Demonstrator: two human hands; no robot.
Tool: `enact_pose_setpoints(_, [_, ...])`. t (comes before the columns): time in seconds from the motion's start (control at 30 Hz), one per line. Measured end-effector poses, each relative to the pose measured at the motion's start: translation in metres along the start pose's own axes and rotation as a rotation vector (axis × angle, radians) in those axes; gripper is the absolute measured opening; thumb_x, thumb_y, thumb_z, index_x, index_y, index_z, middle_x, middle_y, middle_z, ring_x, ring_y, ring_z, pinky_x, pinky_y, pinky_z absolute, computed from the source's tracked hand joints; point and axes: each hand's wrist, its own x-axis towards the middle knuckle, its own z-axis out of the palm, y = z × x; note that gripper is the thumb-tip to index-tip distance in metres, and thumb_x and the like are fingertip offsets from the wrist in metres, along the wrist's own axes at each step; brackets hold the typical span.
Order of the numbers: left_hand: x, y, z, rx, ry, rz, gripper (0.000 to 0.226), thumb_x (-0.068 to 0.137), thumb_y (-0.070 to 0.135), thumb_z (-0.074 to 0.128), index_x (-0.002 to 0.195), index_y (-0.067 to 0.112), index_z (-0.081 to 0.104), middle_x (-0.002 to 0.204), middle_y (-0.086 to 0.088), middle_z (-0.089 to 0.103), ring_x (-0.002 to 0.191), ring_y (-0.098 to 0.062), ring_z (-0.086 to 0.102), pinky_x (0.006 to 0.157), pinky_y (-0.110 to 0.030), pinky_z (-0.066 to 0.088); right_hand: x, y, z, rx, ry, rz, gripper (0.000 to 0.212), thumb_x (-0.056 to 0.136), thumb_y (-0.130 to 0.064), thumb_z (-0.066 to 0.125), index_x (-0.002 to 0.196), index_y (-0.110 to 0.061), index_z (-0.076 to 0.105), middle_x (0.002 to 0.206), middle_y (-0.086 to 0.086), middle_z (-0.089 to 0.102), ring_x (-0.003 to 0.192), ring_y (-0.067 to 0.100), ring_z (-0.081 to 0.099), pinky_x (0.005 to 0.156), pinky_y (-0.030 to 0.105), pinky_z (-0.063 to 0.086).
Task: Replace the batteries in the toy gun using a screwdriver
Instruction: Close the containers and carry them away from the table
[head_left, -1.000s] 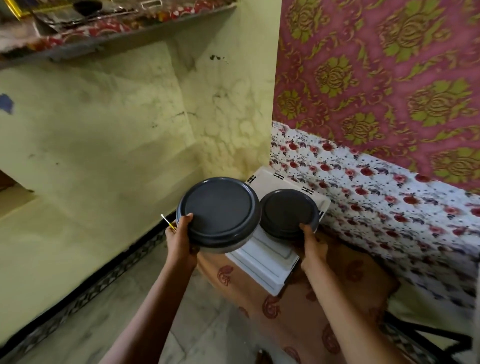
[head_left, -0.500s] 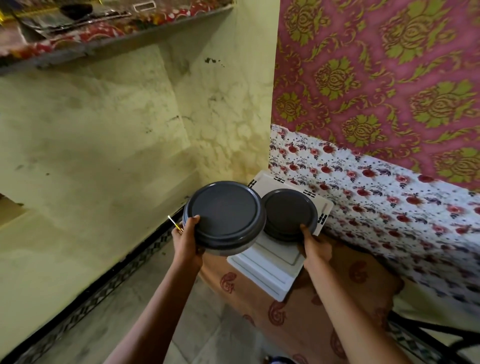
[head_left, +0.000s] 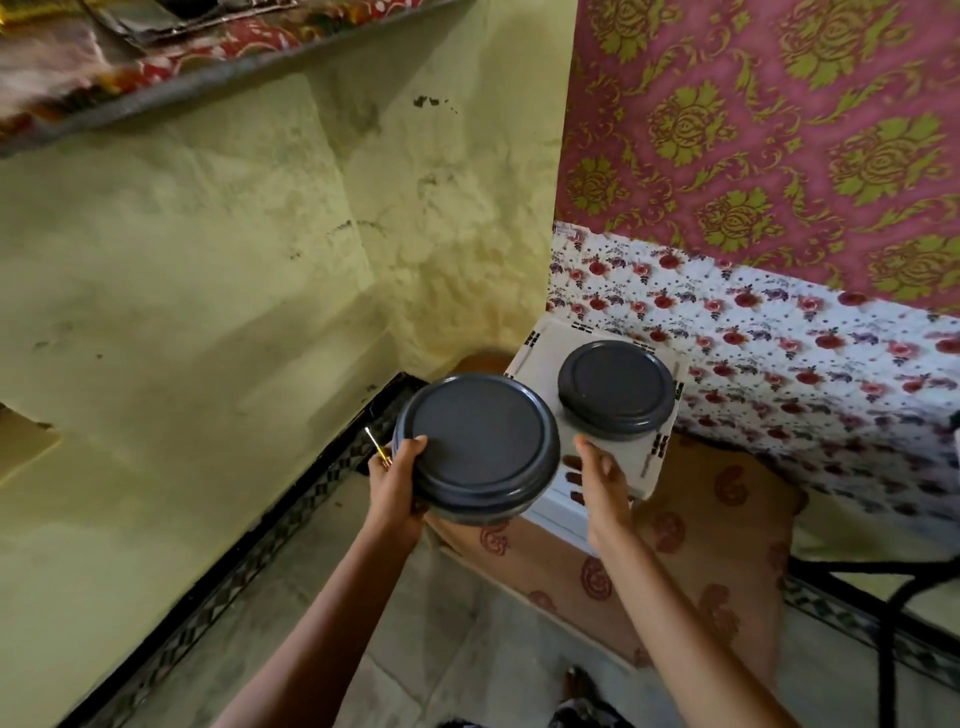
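My left hand (head_left: 397, 480) grips the left rim of a large round container with a dark grey lid (head_left: 478, 441) and holds it in the air. A thin yellow screwdriver (head_left: 375, 447) sticks out of the same hand. My right hand (head_left: 597, 478) is just right of that container, thumb up and fingers spread, against the near edge of a white plastic box (head_left: 537, 358). A smaller round container with a dark lid (head_left: 615, 387) stands on the box. No toy gun or batteries are in view.
The white box rests on a brown patterned cloth (head_left: 691, 525) in the corner of a yellow wall (head_left: 208, 260). A floral cloth (head_left: 779, 332) and a red-and-green curtain (head_left: 779, 130) lie behind it. A cluttered shelf (head_left: 156, 47) runs overhead on the left, and a black metal frame (head_left: 893, 587) stands at the right.
The large container has moved left and toward me, away from the smaller one. My right hand has loosened from under the smaller container and spread its fingers.
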Motion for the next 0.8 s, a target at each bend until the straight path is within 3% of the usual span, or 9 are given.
enact_pose_setpoints(0.13, [0.004, -0.012, -0.038, 0.078, -0.071, -0.085, 0.056, 0.078, 0.034, 0.071, 0.125, 0.016, 0.046, 0.116, -0.009, 0.062, 0.104, -0.027, 0.062, 0.073, -0.037, 0.051, -0.037, 0.033, 0.029, -0.016, -0.156, 0.049, 0.031, 0.087, -0.036, 0.061, 0.115, -0.027, 0.05, 0.118, -0.007, 0.055, 0.104, 0.012, 0.05, 0.087, 0.028, 0.039])
enact_pose_setpoints(0.23, [0.007, -0.026, -0.052, 0.11, -0.161, -0.148, 0.088, 0.063, 0.053, 0.078, 0.137, 0.022, 0.042, 0.128, -0.006, 0.061, 0.11, -0.024, 0.062, 0.078, -0.035, 0.057, -0.049, 0.067, 0.032, -0.023, -0.026, 0.179, 0.041, 0.085, -0.034, 0.065, 0.12, -0.019, 0.052, 0.123, 0.001, 0.056, 0.107, 0.02, 0.053, 0.087, 0.034, 0.044])
enact_pose_setpoints(0.33, [0.011, -0.056, -0.052, 0.187, -0.09, -0.205, 0.103, 0.053, 0.065, 0.078, 0.138, 0.02, 0.043, 0.128, -0.006, 0.06, 0.111, -0.024, 0.061, 0.093, -0.043, 0.053, -0.051, 0.095, 0.025, -0.054, 0.133, 0.207, 0.046, 0.085, -0.034, 0.064, 0.123, -0.009, 0.054, 0.122, 0.005, 0.058, 0.11, 0.026, 0.055, 0.083, 0.035, 0.045])
enact_pose_setpoints(0.43, [0.009, -0.075, -0.035, 0.224, -0.051, -0.204, 0.063, 0.076, 0.049, 0.071, 0.125, 0.014, 0.054, 0.124, -0.014, 0.061, 0.112, -0.035, 0.059, 0.095, -0.051, 0.049, -0.041, 0.109, 0.017, -0.046, 0.26, 0.182, 0.041, 0.086, -0.028, 0.063, 0.121, -0.007, 0.056, 0.116, 0.009, 0.06, 0.108, 0.028, 0.056, 0.082, 0.035, 0.044])
enact_pose_setpoints(0.5, [0.021, -0.088, -0.016, 0.24, -0.039, -0.221, 0.043, 0.089, 0.038, 0.061, 0.117, 0.007, 0.058, 0.124, -0.025, 0.058, 0.115, -0.047, 0.052, 0.084, -0.054, 0.05, -0.019, 0.115, 0.01, -0.06, 0.311, 0.167, 0.047, 0.084, -0.032, 0.064, 0.122, -0.006, 0.056, 0.119, 0.011, 0.06, 0.111, 0.03, 0.055, 0.088, 0.039, 0.045])
enact_pose_setpoints(0.57, [0.038, -0.1, 0.007, 0.25, -0.024, -0.232, 0.039, 0.096, 0.034, 0.051, 0.118, 0.003, 0.055, 0.13, -0.032, 0.048, 0.097, -0.026, 0.051, 0.086, -0.056, 0.048, 0.009, 0.124, 0.002, -0.052, 0.329, 0.152, 0.054, 0.08, -0.039, 0.064, 0.122, -0.007, 0.055, 0.122, 0.011, 0.059, 0.112, 0.029, 0.055, 0.094, 0.043, 0.046])
enact_pose_setpoints(0.63, [0.054, -0.107, 0.026, 0.234, -0.013, -0.257, 0.042, 0.1, 0.031, 0.042, 0.13, 0.002, 0.049, 0.133, -0.033, 0.044, 0.111, -0.042, 0.053, 0.085, -0.054, 0.048, 0.036, 0.127, -0.002, 0.008, 0.321, 0.14, 0.037, 0.085, -0.032, 0.061, 0.115, -0.01, 0.056, 0.117, 0.006, 0.06, 0.105, 0.024, 0.057, 0.087, 0.039, 0.048])
enact_pose_setpoints(0.7, [0.078, -0.118, 0.045, 0.243, 0.012, -0.274, 0.04, 0.101, 0.027, 0.039, 0.133, 0.005, 0.049, 0.12, -0.032, 0.056, 0.101, -0.041, 0.059, 0.074, -0.044, 0.054, 0.066, 0.13, -0.006, 0.063, 0.318, 0.152, 0.026, 0.088, -0.03, 0.059, 0.111, -0.02, 0.054, 0.114, -0.001, 0.058, 0.103, 0.019, 0.056, 0.087, 0.037, 0.048])
enact_pose_setpoints(0.8, [0.11, -0.132, 0.068, 0.218, 0.006, -0.267, 0.03, 0.101, 0.026, 0.042, 0.124, 0.014, 0.056, 0.112, -0.008, 0.065, 0.107, -0.03, 0.061, 0.087, -0.036, 0.053, 0.099, 0.128, -0.01, 0.043, 0.285, 0.091, 0.031, 0.09, -0.029, 0.057, 0.12, -0.026, 0.05, 0.119, -0.009, 0.053, 0.112, 0.014, 0.051, 0.096, 0.033, 0.042])
